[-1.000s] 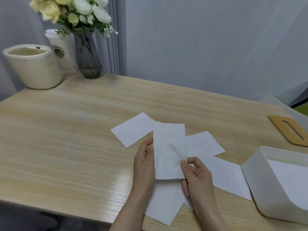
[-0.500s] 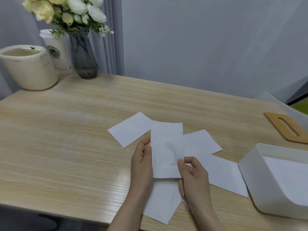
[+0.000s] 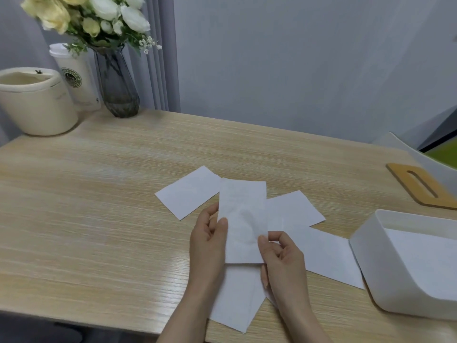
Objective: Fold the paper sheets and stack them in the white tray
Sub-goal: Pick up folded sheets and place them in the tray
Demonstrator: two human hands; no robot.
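A narrow folded white paper sheet [image 3: 243,214] is held upright above the table between both hands. My left hand [image 3: 209,240] pinches its left edge with thumb on the front. My right hand [image 3: 282,258] pinches its lower right edge. Several flat white sheets lie on the wooden table beneath: one at the left back [image 3: 188,193], one at the right [image 3: 293,211], one reaching toward the tray [image 3: 329,258], one near the front edge [image 3: 237,295]. The white tray [image 3: 371,258] stands at the right with white paper [image 3: 425,263] inside.
A cream pot [image 3: 37,105], a paper cup [image 3: 74,75] and a glass vase of flowers [image 3: 116,82] stand at the back left corner. A wooden slotted lid [image 3: 420,186] lies at the back right. The table's front edge [image 3: 99,315] runs close below my wrists.
The hands and folded sheet stay almost in place; my left thumb has slid slightly along the sheet's left edge. The view shifted a little.
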